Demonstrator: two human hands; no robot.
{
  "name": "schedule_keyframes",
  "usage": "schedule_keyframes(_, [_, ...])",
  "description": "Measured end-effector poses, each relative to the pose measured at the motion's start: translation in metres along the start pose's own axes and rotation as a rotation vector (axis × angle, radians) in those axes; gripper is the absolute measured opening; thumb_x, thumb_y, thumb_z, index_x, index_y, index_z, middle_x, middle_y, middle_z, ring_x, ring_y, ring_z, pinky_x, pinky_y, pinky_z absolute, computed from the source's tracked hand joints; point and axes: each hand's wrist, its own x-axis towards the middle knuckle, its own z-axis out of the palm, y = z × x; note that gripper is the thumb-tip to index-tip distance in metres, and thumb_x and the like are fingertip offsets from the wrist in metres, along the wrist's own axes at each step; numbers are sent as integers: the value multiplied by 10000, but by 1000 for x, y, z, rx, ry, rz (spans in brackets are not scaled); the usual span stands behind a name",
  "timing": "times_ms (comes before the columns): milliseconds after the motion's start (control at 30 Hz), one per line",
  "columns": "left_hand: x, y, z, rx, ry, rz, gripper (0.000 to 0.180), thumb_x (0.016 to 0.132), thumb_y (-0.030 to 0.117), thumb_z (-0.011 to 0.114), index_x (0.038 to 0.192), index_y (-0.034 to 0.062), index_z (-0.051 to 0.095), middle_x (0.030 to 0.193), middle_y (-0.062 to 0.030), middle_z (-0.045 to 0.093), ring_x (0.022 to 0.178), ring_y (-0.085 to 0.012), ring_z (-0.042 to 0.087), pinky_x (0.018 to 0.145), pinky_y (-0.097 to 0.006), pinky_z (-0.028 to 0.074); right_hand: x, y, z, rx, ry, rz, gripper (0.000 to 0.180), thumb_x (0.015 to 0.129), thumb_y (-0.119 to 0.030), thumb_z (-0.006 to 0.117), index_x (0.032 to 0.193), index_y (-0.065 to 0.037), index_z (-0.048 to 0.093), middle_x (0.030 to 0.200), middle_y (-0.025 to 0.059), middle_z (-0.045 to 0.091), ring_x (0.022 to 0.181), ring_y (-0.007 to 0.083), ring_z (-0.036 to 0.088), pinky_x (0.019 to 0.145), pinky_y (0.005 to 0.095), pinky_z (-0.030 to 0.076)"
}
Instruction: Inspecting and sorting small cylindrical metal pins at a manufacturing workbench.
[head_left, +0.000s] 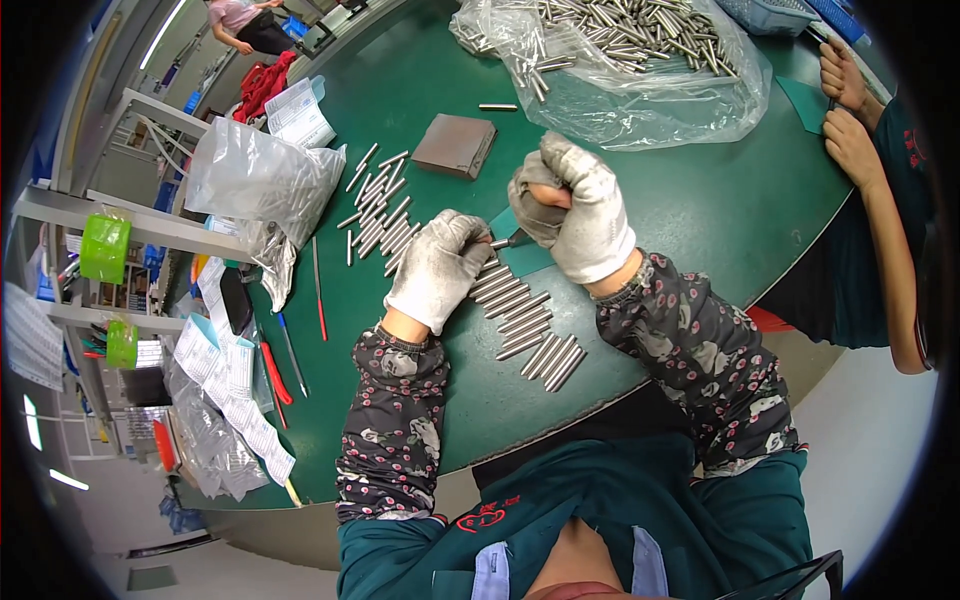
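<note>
My left hand (438, 270), in a white work glove, is closed with its fingertips pinching a short metal pin (499, 243); one end of the pin sticks out toward the right. My right hand (580, 210), also gloved and with a bare fingertip showing, is curled round a thin dark tool (517, 238). The tool's tip is close to the pin's end, and most of it is hidden in the fist. Below both hands lies a green sheet (530, 258). Loose metal pins (375, 205) spread beyond my left hand, and a row of similar pins (520, 310) lies nearer to me.
A brown block (454, 146) and a clear bag (670, 115) heaped with pins stand farther back. At left are a plastic bag (255, 175), papers (225, 375), red-handled pliers (272, 372) and a file (318, 290). A co-worker's hands (850, 110) work at the right edge.
</note>
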Motion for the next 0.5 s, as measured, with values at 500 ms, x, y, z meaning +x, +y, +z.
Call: schedule_keyframes(500, [3,1,-4,38,-65,-14,139,706,53,630,840,53,593,802,-97,567,783,-284,564,680,-349,459,10,10,14,-300,14,-116,370,880,-332,396,588,-126,299,509,-43,248,420,64,239,398,228,176])
